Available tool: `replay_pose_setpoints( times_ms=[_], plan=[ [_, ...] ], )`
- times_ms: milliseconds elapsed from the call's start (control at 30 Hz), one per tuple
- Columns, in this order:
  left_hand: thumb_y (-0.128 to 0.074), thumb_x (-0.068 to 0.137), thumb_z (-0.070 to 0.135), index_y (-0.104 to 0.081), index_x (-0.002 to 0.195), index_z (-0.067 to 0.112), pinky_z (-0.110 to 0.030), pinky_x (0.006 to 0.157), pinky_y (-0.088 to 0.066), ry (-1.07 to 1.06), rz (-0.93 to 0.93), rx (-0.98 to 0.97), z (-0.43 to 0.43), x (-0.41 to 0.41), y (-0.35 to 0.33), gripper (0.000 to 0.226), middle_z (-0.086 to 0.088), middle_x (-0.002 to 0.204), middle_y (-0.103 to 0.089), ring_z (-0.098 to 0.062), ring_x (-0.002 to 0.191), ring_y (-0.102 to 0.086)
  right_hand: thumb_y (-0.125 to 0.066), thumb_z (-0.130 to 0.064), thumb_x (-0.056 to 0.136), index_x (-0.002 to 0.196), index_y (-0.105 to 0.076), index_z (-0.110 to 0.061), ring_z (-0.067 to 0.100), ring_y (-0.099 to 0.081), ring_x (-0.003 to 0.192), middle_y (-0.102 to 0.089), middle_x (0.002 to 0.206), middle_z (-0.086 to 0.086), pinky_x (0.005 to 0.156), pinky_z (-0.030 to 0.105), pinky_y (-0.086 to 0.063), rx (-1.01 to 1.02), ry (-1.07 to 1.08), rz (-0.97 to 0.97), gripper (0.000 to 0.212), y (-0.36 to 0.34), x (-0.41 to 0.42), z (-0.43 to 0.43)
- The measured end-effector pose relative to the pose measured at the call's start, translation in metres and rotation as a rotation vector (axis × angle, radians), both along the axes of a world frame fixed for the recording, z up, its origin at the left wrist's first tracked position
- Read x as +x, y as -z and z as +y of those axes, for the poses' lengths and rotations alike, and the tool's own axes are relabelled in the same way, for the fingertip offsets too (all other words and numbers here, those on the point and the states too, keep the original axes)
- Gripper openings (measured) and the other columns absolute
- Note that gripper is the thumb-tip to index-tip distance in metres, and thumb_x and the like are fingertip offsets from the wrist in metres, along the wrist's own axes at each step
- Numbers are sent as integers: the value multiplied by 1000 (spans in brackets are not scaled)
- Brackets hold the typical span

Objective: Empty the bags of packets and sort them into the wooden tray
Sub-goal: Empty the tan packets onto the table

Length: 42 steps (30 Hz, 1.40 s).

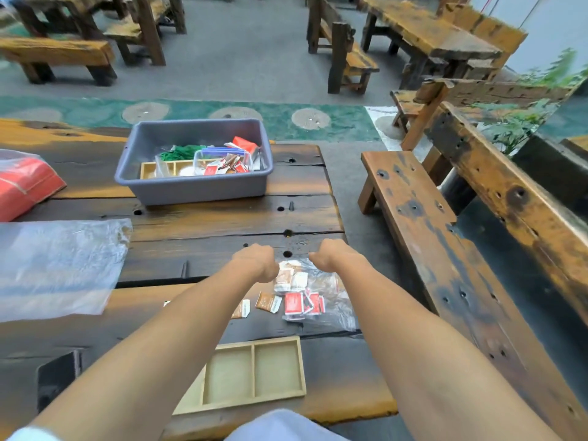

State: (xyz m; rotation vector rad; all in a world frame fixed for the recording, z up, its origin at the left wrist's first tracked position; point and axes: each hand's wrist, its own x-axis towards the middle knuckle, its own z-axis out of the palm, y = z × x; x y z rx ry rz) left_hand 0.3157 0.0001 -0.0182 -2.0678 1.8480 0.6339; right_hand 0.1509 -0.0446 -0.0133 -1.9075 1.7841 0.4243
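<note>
A clear plastic bag [337, 308] lies on the dark wooden table [197, 224], with red, brown and white packets [294, 302] spilling from it. My left hand [257, 262] and my right hand [331, 257] are both curled over the bag's far end, fingers bent down and hidden. Two brown packets [269, 302] lie loose to the left of the bag. The wooden tray [251, 375] sits close to me between my forearms; its two visible compartments hold nothing and its left part is hidden by my left arm.
A grey tub [194, 186] at the table's far side holds another wooden tray, a clear bag of packets and green items. A flat clear bag [57, 265] and a red packet bag [25, 186] lie at left. A wooden bench [413, 224] stands right of the table.
</note>
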Motion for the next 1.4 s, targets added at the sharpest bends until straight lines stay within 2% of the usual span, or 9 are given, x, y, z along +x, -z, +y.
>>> replay_pose_setpoints(
  times_ms=[233, 533, 600, 733, 833, 1100, 1233, 1333, 1400],
  plan=[
    [-42, 99, 34, -52, 91, 12, -36, 75, -46, -9, 22, 3, 15, 16, 7, 25, -8, 102, -59, -28, 90, -56, -41, -40, 97, 126, -56, -7, 31, -57, 98, -56, 127, 14, 84, 39, -50, 20, 14, 14, 47, 7, 7, 21],
    [-43, 95, 30, -52, 94, 14, -36, 76, -49, -14, 46, 33, 34, 33, 39, 18, -8, 108, -61, -28, 91, -57, -42, -29, 94, 97, -54, -11, 28, -53, 86, -60, 110, 11, 65, 29, -40, 45, -3, 35, 22, 26, 15, 49],
    [-44, 94, 29, -54, 95, 14, -36, 78, -48, -5, 35, 62, 38, 32, 48, 18, -8, 109, -61, -29, 91, -56, -43, -28, 94, 106, -60, -10, 29, -55, 91, -62, 116, 13, 70, 29, -41, 80, 3, 34, 28, 37, 15, 58],
    [-47, 93, 25, -60, 117, 12, -37, 87, -48, 13, 82, 115, 41, 13, 70, 30, -9, 122, -61, -28, 109, -58, -43, -30, 97, 124, -59, -8, 32, -57, 113, -60, 128, 14, 85, 36, -45, 152, 20, 37, 39, 62, 2, 76],
    [-48, 91, 28, -62, 112, 12, -35, 86, -49, 58, 147, 125, 35, -9, 87, 30, -9, 121, -64, -28, 107, -60, -47, -26, 95, 128, -58, -7, 33, -56, 119, -59, 132, 13, 95, 36, -46, 180, 50, 48, 40, 75, -16, 76],
    [-49, 89, 19, -66, 112, 11, -37, 88, -49, 36, 201, 176, 18, -80, 131, 29, -14, 121, -64, -33, 113, -60, -54, -19, 86, 132, -53, -12, 32, -57, 120, -59, 133, 10, 98, 38, -50, 161, 402, -94, 47, 126, -67, 53],
    [-48, 91, 21, -67, 108, 16, -36, 87, -50, -57, 279, 165, 9, -107, 158, 26, -12, 115, -67, -33, 109, -62, -53, -25, 89, 135, -46, -13, 36, -49, 127, -50, 136, 13, 101, 42, -43, 155, 646, -181, 48, 159, -80, 47],
    [-48, 90, 21, -67, 101, 15, -37, 84, -53, -136, 347, 145, 5, -118, 171, 23, -10, 106, -69, -32, 102, -64, -54, -24, 91, 126, -53, -8, 37, -53, 122, -57, 130, 15, 97, 38, -44, 157, 781, -267, 39, 181, -84, 42],
    [-50, 91, 24, -67, 97, 13, -36, 82, -53, -188, 367, 151, 3, -123, 175, 21, -10, 101, -69, -32, 99, -64, -56, -23, 92, 104, -63, -10, 35, -62, 108, -65, 119, 16, 90, 38, -53, 242, 932, -417, 19, 194, -89, 39]
  ],
)
